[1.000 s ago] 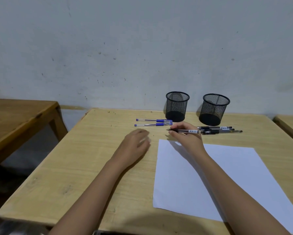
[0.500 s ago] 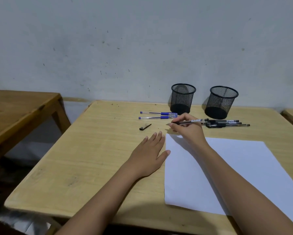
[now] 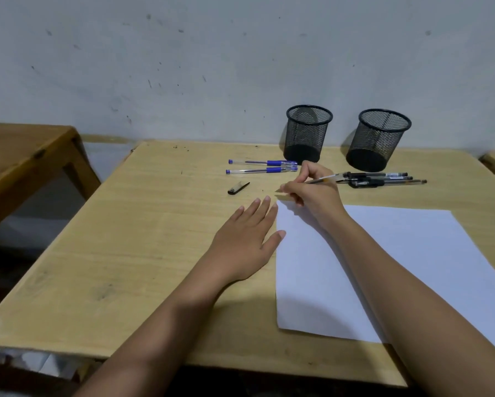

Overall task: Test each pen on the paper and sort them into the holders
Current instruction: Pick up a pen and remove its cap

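The right hand (image 3: 315, 193) is closed around a black pen (image 3: 325, 179) in a writing grip, fingers pinched near the tip, the barrel slanting up and to the right, and the tip sits right at the top left corner of the sheet of white paper (image 3: 398, 267) that lies on the wooden table (image 3: 143, 253). The left hand (image 3: 246, 239) lies flat and open on the table, palm down, fingers spread, holding nothing, with its thumb and fingertips touching the paper's left edge. A black pen cap (image 3: 238, 188) lies loose on the table just beyond the left hand. Farther back, two blue pens (image 3: 262, 166) lie side by side, pointing left and right. To the right of the writing hand a small bunch of black pens (image 3: 383, 179) lies together on the table. Behind them two black mesh pen holders (image 3: 307, 133) (image 3: 379, 138) stand upright near the wall, a little apart from each other
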### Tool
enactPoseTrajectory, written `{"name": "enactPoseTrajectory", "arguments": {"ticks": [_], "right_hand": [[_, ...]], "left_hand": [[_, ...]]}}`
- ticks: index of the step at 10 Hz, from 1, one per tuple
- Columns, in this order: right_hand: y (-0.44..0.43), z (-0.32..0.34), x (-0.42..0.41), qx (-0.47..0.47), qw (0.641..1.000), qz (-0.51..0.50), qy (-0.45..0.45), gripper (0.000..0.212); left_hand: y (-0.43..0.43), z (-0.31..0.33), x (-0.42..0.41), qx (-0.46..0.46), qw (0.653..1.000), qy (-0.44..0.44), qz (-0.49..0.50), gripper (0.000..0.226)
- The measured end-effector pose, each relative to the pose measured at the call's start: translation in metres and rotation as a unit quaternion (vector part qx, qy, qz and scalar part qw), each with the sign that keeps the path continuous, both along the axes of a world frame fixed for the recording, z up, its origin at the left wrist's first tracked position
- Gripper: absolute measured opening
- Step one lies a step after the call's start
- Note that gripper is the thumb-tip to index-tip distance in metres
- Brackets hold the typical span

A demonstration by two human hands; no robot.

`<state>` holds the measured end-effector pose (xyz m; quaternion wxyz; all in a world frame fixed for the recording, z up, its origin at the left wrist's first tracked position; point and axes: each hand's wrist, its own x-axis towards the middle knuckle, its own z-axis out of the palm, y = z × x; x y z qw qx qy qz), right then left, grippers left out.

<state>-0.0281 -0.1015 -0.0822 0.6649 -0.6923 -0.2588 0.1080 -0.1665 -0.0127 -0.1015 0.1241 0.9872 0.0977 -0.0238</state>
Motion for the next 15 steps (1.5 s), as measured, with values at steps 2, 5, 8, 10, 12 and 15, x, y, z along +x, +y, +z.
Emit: {"name": "enactPoseTrajectory", "arguments": {"ticks": [2, 5, 8, 10, 12, 15], "right_hand": [[0.0, -0.009, 0.005, -0.018, 1.0, 0.018, -0.011, 0.029], [0.012, -0.003, 0.002, 0.023, 0.997, -0.027, 0.072, 0.034], [0.015, -0.009, 0.003, 0.015, 0.998, -0.042, 0.048, 0.041], [0.015, -0.008, 0.002, 0.013, 0.998, -0.027, 0.049, 0.039], [0.015, -0.009, 0.003, 0.017, 0.997, -0.044, 0.053, 0.039], [0.013, -0.007, 0.004, 0.02, 0.998, -0.009, 0.063, 0.021]], "left_hand": [[-0.001, 0.0, 0.0, 0.004, 1.0, -0.004, 0.006, 0.058], [-0.001, -0.002, -0.001, -0.007, 1.0, -0.018, 0.017, 0.058], [-0.001, -0.001, -0.001, -0.013, 1.0, -0.015, 0.022, 0.058], [-0.002, 0.001, -0.001, -0.013, 1.0, -0.01, 0.023, 0.058], [-0.003, 0.003, -0.001, -0.017, 1.0, -0.01, 0.023, 0.058], [-0.002, 0.001, 0.0, -0.005, 1.0, -0.011, 0.022, 0.058]]}}
